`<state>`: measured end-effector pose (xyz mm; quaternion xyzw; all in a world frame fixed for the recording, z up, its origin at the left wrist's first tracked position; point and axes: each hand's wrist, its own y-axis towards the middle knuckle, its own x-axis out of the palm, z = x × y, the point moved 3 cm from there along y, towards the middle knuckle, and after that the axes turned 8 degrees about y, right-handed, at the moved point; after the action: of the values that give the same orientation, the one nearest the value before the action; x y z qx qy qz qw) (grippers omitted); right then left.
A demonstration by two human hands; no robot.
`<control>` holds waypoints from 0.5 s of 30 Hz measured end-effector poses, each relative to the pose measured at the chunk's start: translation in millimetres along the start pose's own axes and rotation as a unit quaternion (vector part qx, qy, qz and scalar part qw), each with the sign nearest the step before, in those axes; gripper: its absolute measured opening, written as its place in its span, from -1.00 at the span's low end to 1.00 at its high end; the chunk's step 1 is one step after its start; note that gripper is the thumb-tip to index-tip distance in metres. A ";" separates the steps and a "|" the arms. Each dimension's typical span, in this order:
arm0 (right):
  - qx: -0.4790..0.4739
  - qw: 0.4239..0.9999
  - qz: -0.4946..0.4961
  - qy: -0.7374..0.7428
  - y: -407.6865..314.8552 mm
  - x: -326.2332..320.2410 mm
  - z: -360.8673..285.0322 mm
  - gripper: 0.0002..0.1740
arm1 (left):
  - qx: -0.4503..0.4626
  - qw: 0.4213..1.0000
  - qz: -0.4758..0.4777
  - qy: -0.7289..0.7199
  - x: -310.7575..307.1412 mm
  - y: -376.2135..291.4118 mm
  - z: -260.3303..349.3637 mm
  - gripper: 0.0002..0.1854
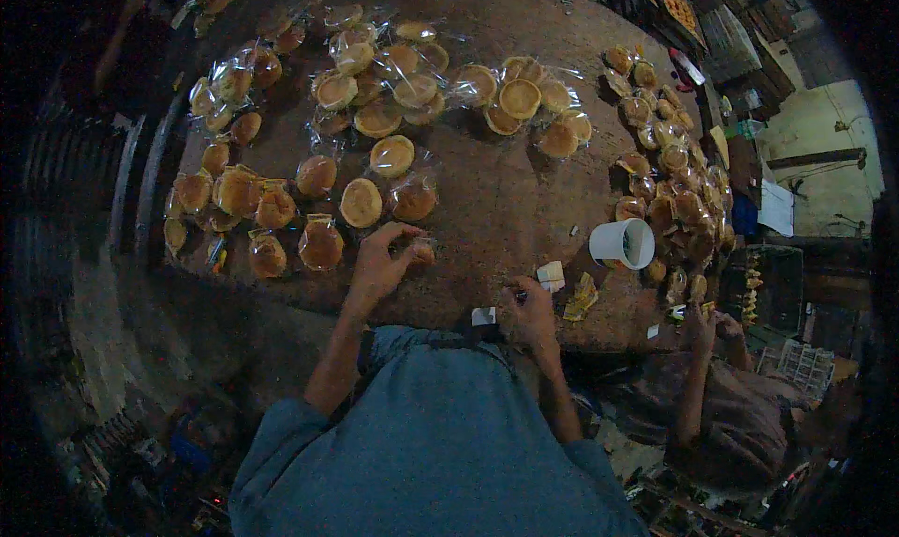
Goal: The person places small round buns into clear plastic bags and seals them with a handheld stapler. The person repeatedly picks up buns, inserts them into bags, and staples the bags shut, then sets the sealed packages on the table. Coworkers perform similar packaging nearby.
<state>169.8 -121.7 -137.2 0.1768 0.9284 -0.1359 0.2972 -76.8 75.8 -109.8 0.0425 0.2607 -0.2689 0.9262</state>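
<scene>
My left hand (383,263) is at the table's near side, its thumb and fingers closed around a small brown piece of wrapped bread (423,252) in clear plastic. Just beyond it lie a wrapped round bun (413,198) and a pale round bread (361,203). My right hand (532,310) hovers by the near edge with curled fingers; whether anything small is between them is too dim to tell. Beside its fingertips sits a stack of white paper slips (551,276). Another white slip (483,316) is at the table edge, left of that hand. Yellow printed labels (581,298) lie to its right.
A white plastic tub (621,244) stands on the brown table (484,179). Wrapped breads are heaped at the far middle (383,80), left (239,193) and right (674,165). At the right edge, a co-worker's hands (702,330) hold a bread package. A small colourful tool (217,255) lies left.
</scene>
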 end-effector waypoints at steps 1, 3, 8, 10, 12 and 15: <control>-0.009 1.000 -0.018 0.014 -5.6 5.0 7.2 -0.77 | 0.007 1.000 0.001 -0.001 0.5 -1.9 -2.2 -0.74; -0.050 0.990 -0.107 -0.073 -13.0 15.8 19.2 -0.60 | 0.000 1.000 -0.008 0.004 3.0 -3.2 -3.9 -0.73; 0.006 0.946 -0.238 -0.218 -21.8 38.8 57.1 -0.26 | 0.021 0.999 -0.031 -0.022 18.1 -1.1 12.4 -0.72; -0.033 0.966 -0.172 -0.188 -20.3 43.9 67.0 -0.40 | 0.029 0.998 -0.058 -0.018 24.0 0.9 20.2 -0.72; -0.078 0.982 -0.082 -0.152 -23.8 47.6 71.8 -0.50 | 0.047 0.996 -0.066 -0.035 28.5 4.7 27.9 -0.72; -0.116 0.991 0.055 -0.046 -18.9 45.6 66.3 -0.60 | 0.062 0.993 -0.099 -0.024 33.6 10.6 35.3 -0.72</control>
<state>160.8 -151.1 -213.9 0.1853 0.9120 -0.0188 0.3655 -30.9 61.1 -97.1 0.0676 0.2242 -0.3763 0.8964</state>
